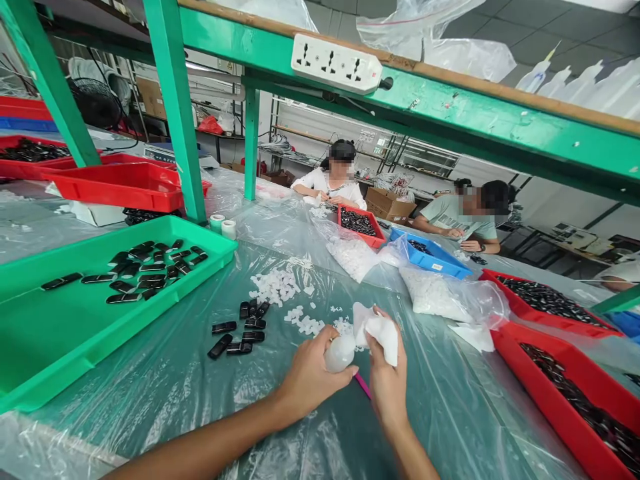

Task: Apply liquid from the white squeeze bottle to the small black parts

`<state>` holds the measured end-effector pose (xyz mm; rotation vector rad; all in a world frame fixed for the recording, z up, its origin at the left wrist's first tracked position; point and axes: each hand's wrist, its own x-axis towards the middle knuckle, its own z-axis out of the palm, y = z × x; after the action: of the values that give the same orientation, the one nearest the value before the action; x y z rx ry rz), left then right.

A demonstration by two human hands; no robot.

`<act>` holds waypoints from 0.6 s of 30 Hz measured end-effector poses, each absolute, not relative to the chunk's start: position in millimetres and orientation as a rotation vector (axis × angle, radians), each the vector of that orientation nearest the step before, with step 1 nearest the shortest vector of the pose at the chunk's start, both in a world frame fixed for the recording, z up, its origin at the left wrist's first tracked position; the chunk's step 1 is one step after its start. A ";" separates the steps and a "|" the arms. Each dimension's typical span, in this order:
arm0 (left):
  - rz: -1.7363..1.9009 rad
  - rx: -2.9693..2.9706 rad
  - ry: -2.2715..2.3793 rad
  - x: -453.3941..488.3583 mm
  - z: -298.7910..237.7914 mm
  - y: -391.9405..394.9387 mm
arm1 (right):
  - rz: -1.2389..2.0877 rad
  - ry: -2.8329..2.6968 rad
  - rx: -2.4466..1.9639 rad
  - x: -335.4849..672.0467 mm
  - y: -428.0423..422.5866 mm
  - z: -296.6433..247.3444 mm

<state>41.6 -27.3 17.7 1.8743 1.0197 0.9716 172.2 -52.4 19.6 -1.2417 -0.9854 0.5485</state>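
My left hand [313,367] is closed around a translucent white squeeze bottle [340,353], its rounded end toward me. My right hand [387,380] grips a crumpled white tissue [383,333], held against the far end of the bottle, where the tip is hidden. Under the hands a thin pink stick [363,385] lies on the table, partly covered. Just beyond them are small white pieces [275,287] in loose piles. Left of these lie several glossy black oblong parts [240,348] in a loose group.
At left stands a green tray [100,343] with more black parts. Red trays [530,360] full of dark parts line the right side, near bags of white pieces [435,297]. Overhead runs a green shelf beam [450,100] with a power strip [335,63]. Two people sit across the table.
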 end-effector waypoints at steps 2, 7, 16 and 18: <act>0.946 1.903 1.040 42.7 15.4 -26.8 | 0.656 -0.957 -1.205 161.8 -56.9 14.3; 0.894 1.984 1.093 40.6 14.4 -24.0 | 0.948 -0.940 -0.982 149.0 -65.2 0.6; 0.864 2.014 1.146 36.4 9.7 -22.4 | 0.924 -0.970 -1.035 149.2 -66.0 5.5; 0.861 2.041 1.140 35.1 8.9 -22.4 | 0.845 -1.026 -1.086 149.0 -66.5 8.6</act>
<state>35.1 -22.4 8.9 2.0408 1.1397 0.8606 149.0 -66.5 8.6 -1.0856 -1.0264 0.8447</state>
